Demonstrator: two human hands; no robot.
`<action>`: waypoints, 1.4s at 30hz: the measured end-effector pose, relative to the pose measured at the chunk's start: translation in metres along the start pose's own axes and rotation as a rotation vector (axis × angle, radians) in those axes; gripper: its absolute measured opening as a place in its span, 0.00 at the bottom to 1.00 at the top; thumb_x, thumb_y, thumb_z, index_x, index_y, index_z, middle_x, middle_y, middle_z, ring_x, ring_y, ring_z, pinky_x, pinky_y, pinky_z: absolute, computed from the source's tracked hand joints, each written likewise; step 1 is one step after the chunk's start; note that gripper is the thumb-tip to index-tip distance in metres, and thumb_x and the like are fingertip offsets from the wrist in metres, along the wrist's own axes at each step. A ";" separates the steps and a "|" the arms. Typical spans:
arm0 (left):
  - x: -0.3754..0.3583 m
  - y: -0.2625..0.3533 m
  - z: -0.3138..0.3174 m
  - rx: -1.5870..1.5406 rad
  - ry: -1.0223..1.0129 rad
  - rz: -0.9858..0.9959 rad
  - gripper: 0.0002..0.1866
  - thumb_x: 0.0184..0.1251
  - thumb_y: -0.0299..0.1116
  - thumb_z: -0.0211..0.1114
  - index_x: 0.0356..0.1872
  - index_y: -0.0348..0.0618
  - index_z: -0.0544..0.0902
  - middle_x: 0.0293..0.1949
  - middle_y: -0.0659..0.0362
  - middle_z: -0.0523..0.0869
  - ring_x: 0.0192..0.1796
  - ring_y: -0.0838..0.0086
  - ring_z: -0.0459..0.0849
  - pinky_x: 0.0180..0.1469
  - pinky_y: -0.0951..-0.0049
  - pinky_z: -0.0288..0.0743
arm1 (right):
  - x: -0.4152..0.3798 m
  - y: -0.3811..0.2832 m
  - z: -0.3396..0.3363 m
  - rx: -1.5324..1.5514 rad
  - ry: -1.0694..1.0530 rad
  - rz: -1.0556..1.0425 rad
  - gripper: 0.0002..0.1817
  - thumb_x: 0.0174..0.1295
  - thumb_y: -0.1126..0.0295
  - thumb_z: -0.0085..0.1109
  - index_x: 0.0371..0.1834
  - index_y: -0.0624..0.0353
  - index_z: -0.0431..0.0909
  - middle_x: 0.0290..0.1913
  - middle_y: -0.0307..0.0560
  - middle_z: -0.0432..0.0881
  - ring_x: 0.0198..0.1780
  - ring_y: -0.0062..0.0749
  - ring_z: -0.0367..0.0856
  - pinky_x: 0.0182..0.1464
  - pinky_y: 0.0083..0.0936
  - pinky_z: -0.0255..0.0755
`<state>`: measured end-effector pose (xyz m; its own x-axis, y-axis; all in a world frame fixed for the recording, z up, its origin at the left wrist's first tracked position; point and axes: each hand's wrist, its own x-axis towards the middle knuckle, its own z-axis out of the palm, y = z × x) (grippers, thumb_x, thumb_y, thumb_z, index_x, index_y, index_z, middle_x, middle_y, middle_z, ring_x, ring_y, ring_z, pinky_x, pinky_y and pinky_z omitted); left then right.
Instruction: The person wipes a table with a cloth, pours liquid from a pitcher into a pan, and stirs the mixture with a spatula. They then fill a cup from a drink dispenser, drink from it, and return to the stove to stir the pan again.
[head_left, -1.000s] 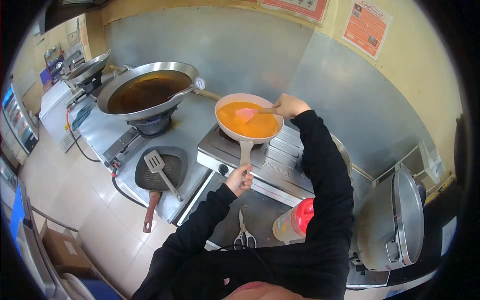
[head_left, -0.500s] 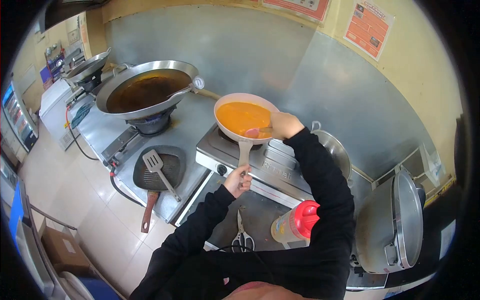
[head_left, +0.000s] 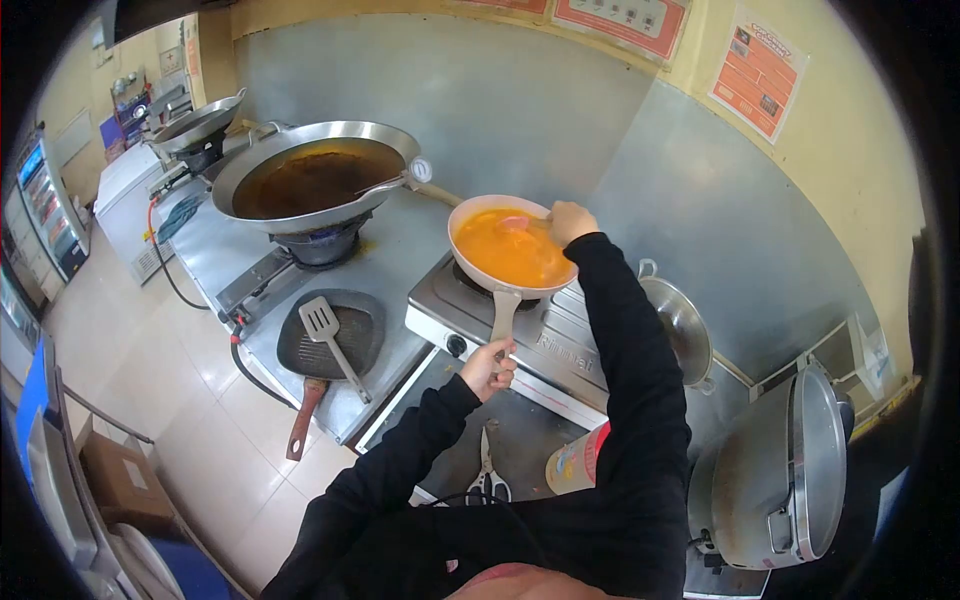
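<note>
A light pink frying pan (head_left: 505,312) with orange sauce (head_left: 490,250) in it sits over a portable gas stove (head_left: 560,345). My left hand (head_left: 488,370) is closed around the pan's pale handle. Above the pan's right rim, my right hand (head_left: 571,222) grips a pink-headed spatula (head_left: 515,223). Its head rests in the sauce near the far side, and its handle is partly hidden by my fingers. Streaks show on the sauce surface.
Left are a large wok (head_left: 400,140) of dark oil with a dial thermometer (head_left: 421,170), and a square grill pan (head_left: 365,335) holding a slotted turner (head_left: 320,322). Nearer are scissors (head_left: 488,480) and a red-topped container (head_left: 570,468). Right stand a steel pot (head_left: 690,330) and a tall lidded pot (head_left: 740,490).
My right hand has moved the spatula from the near right part of the sauce towards the far side. My left hand keeps its hold on the handle. The whole view has shifted slightly.
</note>
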<state>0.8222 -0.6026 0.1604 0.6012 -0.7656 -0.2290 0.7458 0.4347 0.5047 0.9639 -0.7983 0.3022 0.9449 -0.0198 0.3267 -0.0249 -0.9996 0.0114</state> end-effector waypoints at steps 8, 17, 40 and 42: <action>-0.006 0.005 0.003 0.024 0.017 0.035 0.09 0.61 0.40 0.50 0.31 0.46 0.67 0.14 0.70 0.61 0.12 0.86 0.57 0.13 0.86 0.48 | -0.053 0.013 -0.104 0.204 -0.247 -0.107 0.15 0.45 0.61 0.58 0.35 0.57 0.79 0.28 0.59 0.78 0.30 0.46 0.78 0.35 0.31 0.71; -0.009 0.025 -0.011 0.044 -0.013 0.013 0.09 0.62 0.40 0.50 0.31 0.46 0.67 0.13 0.71 0.60 0.11 0.87 0.55 0.12 0.87 0.47 | -0.074 -0.005 -0.068 0.084 -0.346 -0.278 0.17 0.40 0.68 0.58 0.37 0.57 0.79 0.25 0.58 0.77 0.28 0.45 0.76 0.32 0.32 0.70; -0.029 -0.017 -0.029 -0.031 0.005 0.173 0.33 0.57 0.65 0.39 0.39 0.41 0.71 0.21 0.61 0.74 0.20 0.79 0.73 0.21 0.85 0.64 | -0.027 -0.011 -0.014 0.147 -0.131 -0.140 0.16 0.52 0.60 0.50 0.36 0.60 0.78 0.31 0.63 0.76 0.36 0.53 0.76 0.39 0.33 0.69; -0.030 -0.020 -0.032 0.004 0.023 0.243 0.32 0.57 0.64 0.40 0.38 0.41 0.71 0.21 0.61 0.74 0.19 0.80 0.74 0.20 0.85 0.64 | -0.040 -0.017 -0.029 0.110 -0.155 -0.105 0.17 0.52 0.62 0.50 0.38 0.64 0.76 0.32 0.64 0.77 0.38 0.50 0.77 0.41 0.31 0.69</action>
<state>0.7980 -0.5733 0.1304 0.7692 -0.6278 -0.1197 0.5776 0.6028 0.5504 0.9175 -0.7802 0.3165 0.9796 0.0907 0.1793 0.1043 -0.9922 -0.0683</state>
